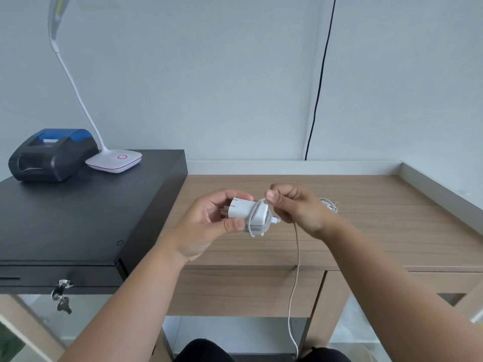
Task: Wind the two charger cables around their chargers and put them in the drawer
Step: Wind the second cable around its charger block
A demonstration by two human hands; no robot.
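Your left hand (209, 223) grips the white charger (251, 214) above the tabletop (392, 231); your right hand (292, 207) pinches its cable (296, 259), a few turns on. Keep each loop snug against the last, feeding the hanging slack steadily

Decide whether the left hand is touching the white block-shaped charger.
Touching. The head view shows the left hand gripping the white block-shaped charger, thumb beneath and fingers curled over its top.
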